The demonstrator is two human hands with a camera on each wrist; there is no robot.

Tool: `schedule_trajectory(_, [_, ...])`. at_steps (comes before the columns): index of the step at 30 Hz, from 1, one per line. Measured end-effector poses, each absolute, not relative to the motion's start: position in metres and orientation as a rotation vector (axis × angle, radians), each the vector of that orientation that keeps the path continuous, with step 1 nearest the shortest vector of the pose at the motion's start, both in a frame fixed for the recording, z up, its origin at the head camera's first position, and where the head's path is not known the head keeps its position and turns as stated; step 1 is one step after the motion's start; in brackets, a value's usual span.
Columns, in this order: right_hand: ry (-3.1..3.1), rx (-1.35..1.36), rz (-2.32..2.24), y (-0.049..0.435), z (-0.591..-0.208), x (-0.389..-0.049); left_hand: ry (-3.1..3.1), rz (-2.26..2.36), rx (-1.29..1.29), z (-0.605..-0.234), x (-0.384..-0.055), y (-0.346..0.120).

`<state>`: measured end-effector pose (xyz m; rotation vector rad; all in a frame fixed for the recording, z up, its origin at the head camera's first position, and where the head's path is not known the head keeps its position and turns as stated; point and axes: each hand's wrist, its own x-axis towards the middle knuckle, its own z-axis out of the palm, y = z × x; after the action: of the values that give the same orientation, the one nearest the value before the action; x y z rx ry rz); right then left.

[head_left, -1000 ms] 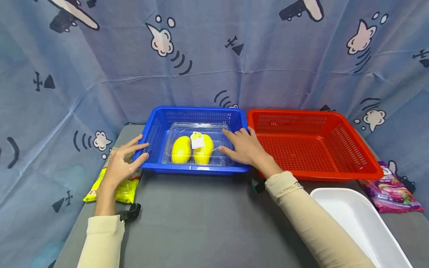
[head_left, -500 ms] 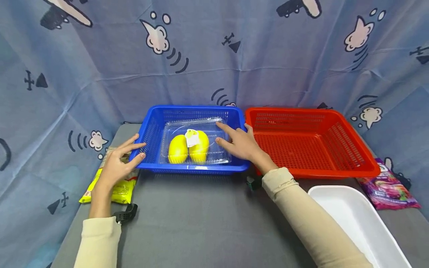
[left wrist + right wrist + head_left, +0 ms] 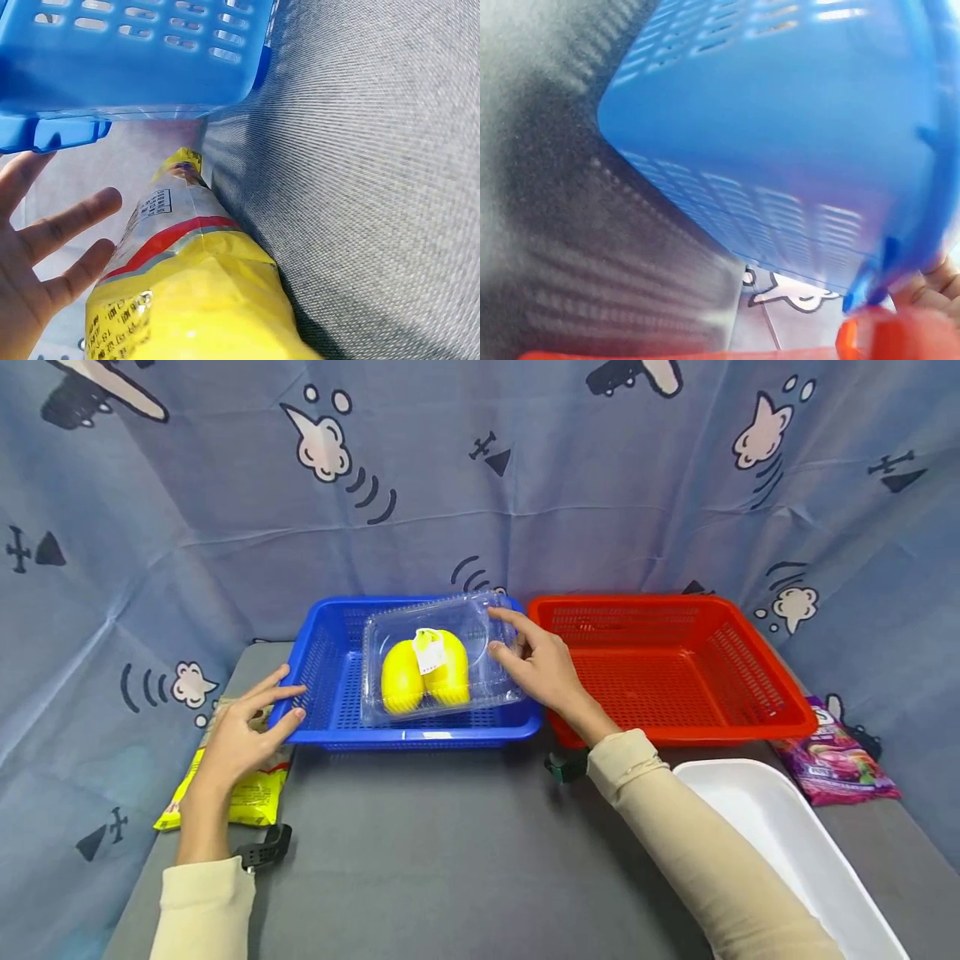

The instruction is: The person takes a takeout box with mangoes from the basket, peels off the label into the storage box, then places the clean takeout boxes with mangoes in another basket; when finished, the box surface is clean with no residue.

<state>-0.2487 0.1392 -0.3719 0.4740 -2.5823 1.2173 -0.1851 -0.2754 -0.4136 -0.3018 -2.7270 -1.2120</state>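
A clear plastic clamshell box (image 3: 442, 689) holds two yellow mango-shaped fruits (image 3: 402, 677), one bearing a white tag (image 3: 431, 656). It is tilted, its right end raised to the rim of the blue basket (image 3: 333, 731). My right hand (image 3: 543, 664) grips that end, thumb in front and index finger along the top edge. At the basket's left rim, my left hand (image 3: 243, 731) has its fingers spread and touches the edge. The left wrist view shows that hand's spread fingers (image 3: 75, 221) just below the rim. In the right wrist view only fingertips (image 3: 941, 281) show.
A red basket (image 3: 780, 727) stands right beside the blue one. A white tray (image 3: 742, 802) lies at the right front, with a purple packet (image 3: 843, 764) behind it. Beneath my left hand is a yellow packet (image 3: 255, 797). A patterned curtain (image 3: 420, 460) hangs behind.
My right hand has taken hold of the clear box and lifted its right end from the basket floor. The left hand stays at the rim. The view has shifted slightly right.
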Motion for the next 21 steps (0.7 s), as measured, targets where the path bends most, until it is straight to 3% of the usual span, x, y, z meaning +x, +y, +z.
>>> schedule_trajectory(13, [-2.432,0.468,1.480,0.172,-0.339,-0.224,-2.734,-1.215,-0.295,-0.408,-0.181,-0.275])
schedule_trajectory(21, [-2.432,0.373,1.447,0.216,-0.327,-0.207,-2.727,-1.229,-0.330,-0.411,-0.179,-0.274])
